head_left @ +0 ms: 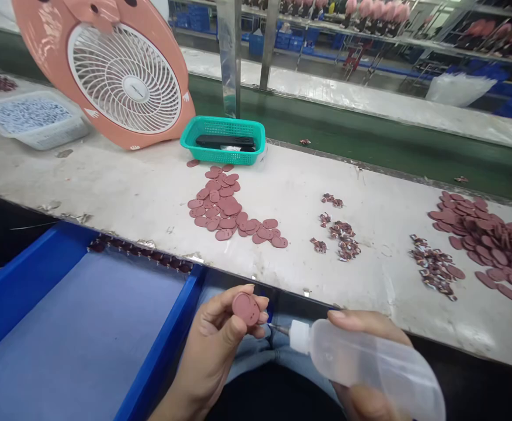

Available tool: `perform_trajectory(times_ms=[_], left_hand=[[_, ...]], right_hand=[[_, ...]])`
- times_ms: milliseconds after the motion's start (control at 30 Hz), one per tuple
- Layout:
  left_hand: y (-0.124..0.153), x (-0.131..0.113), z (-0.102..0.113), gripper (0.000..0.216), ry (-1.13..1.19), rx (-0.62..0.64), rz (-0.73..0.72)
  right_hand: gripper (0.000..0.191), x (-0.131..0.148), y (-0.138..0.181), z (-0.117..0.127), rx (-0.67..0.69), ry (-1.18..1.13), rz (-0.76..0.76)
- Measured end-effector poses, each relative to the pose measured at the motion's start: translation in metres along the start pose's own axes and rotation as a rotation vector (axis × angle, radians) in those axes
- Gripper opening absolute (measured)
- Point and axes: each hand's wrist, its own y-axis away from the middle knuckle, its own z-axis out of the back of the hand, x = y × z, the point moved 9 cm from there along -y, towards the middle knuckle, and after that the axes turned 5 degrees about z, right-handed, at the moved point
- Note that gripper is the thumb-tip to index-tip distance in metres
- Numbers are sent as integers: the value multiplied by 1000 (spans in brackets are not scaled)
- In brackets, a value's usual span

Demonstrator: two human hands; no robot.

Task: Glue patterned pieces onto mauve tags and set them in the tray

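Note:
Between the thumb and fingers of my left hand (216,339) is a flat reddish-brown oval piece (246,309) with small dark holes at its right side. My right hand (370,327) is wrapped round a translucent squeeze bottle (379,365) with a white cap and a thin metal tip. The tip points left at the oval piece, a short way off its edge; I cannot tell whether they touch. On the table beyond lie a scattered group of like oval pieces (228,206) and several small clumps of dark brown-and-white parts (347,231).
A pink animal-shaped fan (186,111) stands at the back left, beside a green basket (190,149) holding black items. Further left is a clear tub (41,139) of small pieces. More oval pieces (488,231) are heaped at right. A blue drawer-like bin (159,345) sits below the table edge.

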Motion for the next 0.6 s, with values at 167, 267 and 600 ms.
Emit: perform_trajectory(times_ms=[167, 267, 600], left_hand=[[2, -2, 1, 27, -20, -13, -12], [2, -2, 2, 27, -20, -12, -17], [2, -4, 2, 26, -21, -36, -22]], right_hand=[[38, 16, -12, -9, -1, -67, 65], [40, 16, -14, -10, 16, -49, 71], [34, 11, -14, -12, 31, -53, -26]])
